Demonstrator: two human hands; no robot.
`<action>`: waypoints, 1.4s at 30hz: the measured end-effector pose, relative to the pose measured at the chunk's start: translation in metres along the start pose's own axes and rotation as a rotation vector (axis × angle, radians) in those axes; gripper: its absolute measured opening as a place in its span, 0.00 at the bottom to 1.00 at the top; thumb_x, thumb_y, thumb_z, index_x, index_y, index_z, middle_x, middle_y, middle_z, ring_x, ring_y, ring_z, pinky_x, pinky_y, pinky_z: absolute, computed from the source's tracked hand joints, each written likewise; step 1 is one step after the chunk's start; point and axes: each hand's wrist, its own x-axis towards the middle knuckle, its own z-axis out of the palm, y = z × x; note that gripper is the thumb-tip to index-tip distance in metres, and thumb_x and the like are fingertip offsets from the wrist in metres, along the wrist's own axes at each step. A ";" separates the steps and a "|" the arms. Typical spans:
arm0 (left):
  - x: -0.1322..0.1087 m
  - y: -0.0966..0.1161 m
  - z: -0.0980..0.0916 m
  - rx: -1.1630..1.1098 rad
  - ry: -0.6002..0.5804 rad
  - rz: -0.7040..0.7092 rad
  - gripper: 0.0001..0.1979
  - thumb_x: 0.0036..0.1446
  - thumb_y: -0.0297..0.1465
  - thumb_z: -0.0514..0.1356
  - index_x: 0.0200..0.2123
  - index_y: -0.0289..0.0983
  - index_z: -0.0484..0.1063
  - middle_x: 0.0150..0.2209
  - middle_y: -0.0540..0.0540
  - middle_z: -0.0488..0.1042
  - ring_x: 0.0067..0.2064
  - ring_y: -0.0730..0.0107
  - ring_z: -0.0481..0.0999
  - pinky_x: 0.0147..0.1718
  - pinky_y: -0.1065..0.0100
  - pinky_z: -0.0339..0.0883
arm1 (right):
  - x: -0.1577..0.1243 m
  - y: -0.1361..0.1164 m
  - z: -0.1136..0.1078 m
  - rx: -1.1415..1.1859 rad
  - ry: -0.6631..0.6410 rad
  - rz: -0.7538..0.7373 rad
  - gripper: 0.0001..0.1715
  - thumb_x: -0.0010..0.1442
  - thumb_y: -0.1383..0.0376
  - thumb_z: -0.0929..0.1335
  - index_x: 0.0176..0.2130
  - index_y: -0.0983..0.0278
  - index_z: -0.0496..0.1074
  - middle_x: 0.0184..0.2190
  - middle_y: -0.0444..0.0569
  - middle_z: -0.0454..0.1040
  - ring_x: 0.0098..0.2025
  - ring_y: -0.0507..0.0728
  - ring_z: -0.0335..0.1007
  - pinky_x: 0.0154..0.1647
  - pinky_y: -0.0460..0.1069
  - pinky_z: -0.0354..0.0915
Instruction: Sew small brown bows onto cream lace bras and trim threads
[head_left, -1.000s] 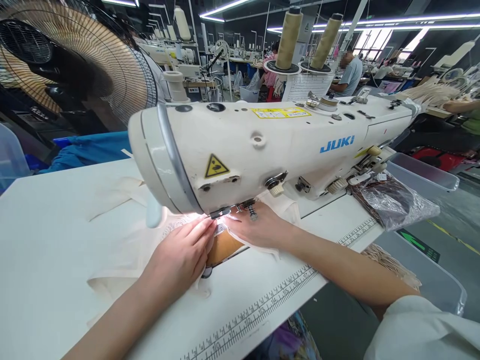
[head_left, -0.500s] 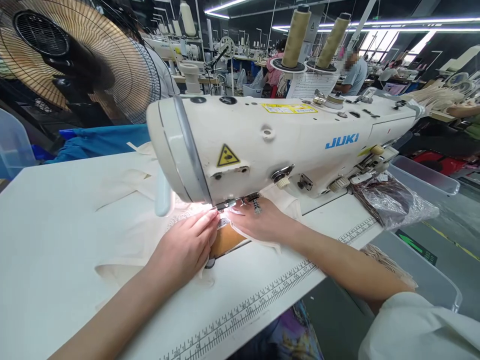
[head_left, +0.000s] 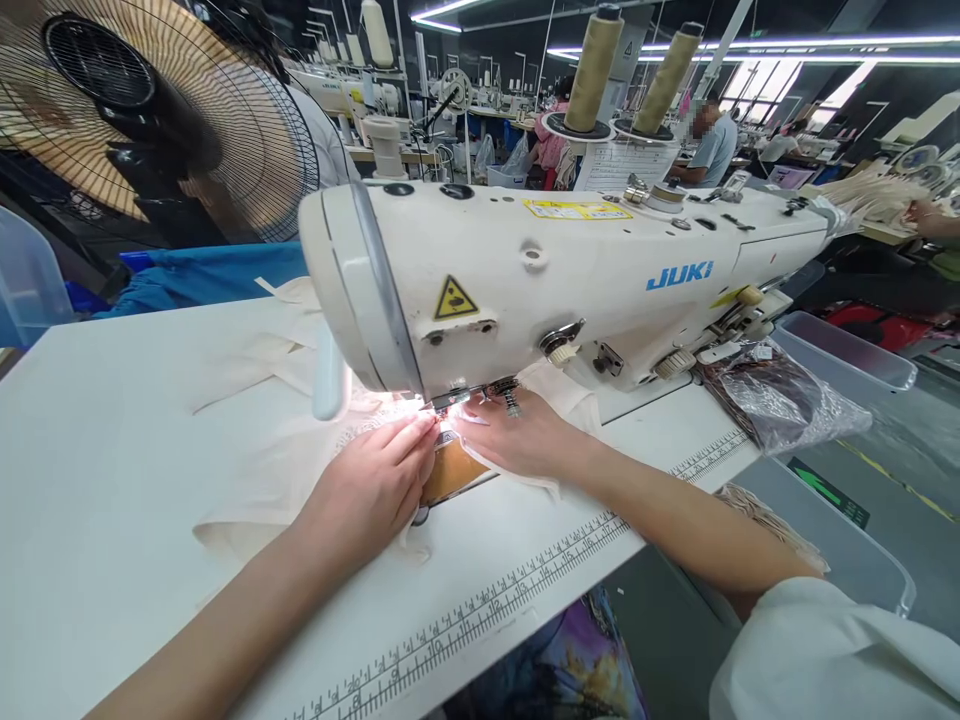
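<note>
A white JUKI sewing machine spans the view, its lit needle area low at the front. Pale cream fabric with a lacy part lies under and left of the machine head. At the left of the needle, my left hand is closed on the fabric, fingertips pressed together at its edge. My right hand is closed on the fabric just right of the presser foot, partly behind the machine's fittings. Both sets of fingertips almost meet in the glare, where the stitching point is hard to make out.
A large fan stands at the left behind the table. Two thread cones rise behind the machine. A clear plastic bag lies at the right, near plastic bins. A printed ruler runs along the front edge. People sit at other machines behind.
The view has shifted slightly. Both hands keep their places at the needle, holding the fabric with little visible movement.
</note>
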 end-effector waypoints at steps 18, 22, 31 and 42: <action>0.003 0.008 -0.004 -0.014 0.014 -0.066 0.21 0.66 0.27 0.50 0.59 0.34 0.69 0.53 0.39 0.77 0.47 0.55 0.76 0.40 0.58 0.71 | -0.004 -0.003 0.003 0.005 0.055 0.020 0.19 0.73 0.65 0.56 0.52 0.60 0.72 0.45 0.49 0.77 0.41 0.55 0.67 0.37 0.53 0.58; 0.003 0.010 -0.003 0.023 0.034 -0.052 0.20 0.65 0.25 0.50 0.56 0.30 0.70 0.51 0.37 0.78 0.44 0.56 0.76 0.38 0.58 0.71 | -0.005 -0.003 0.004 0.004 0.056 0.015 0.18 0.73 0.65 0.57 0.52 0.60 0.71 0.45 0.49 0.77 0.41 0.55 0.67 0.37 0.53 0.57; 0.007 0.005 -0.006 -0.086 0.060 -0.111 0.15 0.67 0.27 0.49 0.51 0.34 0.72 0.51 0.40 0.78 0.48 0.58 0.76 0.45 0.59 0.71 | -0.004 -0.004 0.006 0.040 0.078 0.037 0.16 0.71 0.65 0.59 0.50 0.59 0.72 0.44 0.48 0.77 0.41 0.55 0.67 0.39 0.53 0.58; 0.003 0.002 0.001 0.037 0.045 -0.083 0.18 0.65 0.26 0.51 0.54 0.29 0.71 0.53 0.35 0.77 0.54 0.49 0.74 0.49 0.52 0.71 | -0.012 0.008 -0.006 0.179 -0.154 0.272 0.18 0.67 0.57 0.65 0.47 0.66 0.75 0.39 0.57 0.77 0.42 0.60 0.69 0.39 0.53 0.60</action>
